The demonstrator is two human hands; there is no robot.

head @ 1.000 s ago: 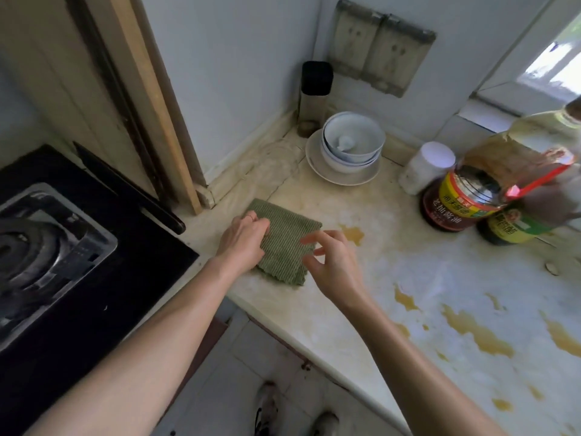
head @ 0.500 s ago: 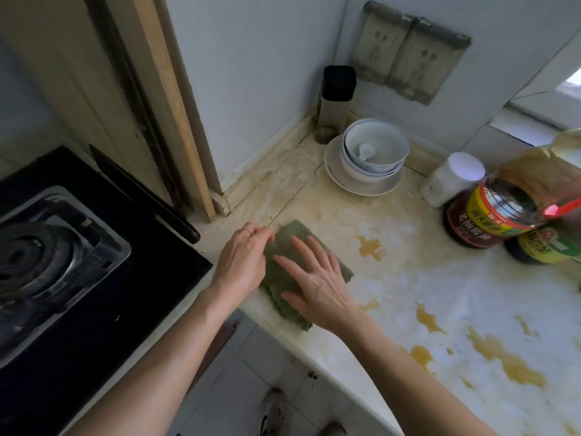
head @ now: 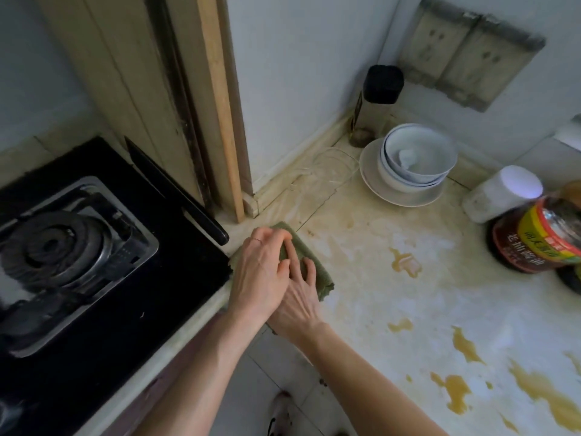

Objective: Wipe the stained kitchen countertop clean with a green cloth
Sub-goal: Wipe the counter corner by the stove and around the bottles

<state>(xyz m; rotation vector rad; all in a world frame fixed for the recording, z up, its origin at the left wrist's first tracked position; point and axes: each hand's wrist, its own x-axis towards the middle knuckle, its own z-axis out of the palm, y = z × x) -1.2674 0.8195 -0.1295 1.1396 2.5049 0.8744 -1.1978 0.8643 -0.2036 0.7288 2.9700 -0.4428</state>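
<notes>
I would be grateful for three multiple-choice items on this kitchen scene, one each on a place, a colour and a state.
1. Where does the green cloth lie? A) beside the stove B) in a sink C) on a chair
2. What colour is the corner bottle's cap? A) red B) black C) white
3. How is the right hand? A) lifted clear B) holding a jar C) flat on the cloth
Answers: 1 A, it lies at the stove's edge. 2 B, the cap is black. 3 C, its fingers lie straight on the cloth.
</notes>
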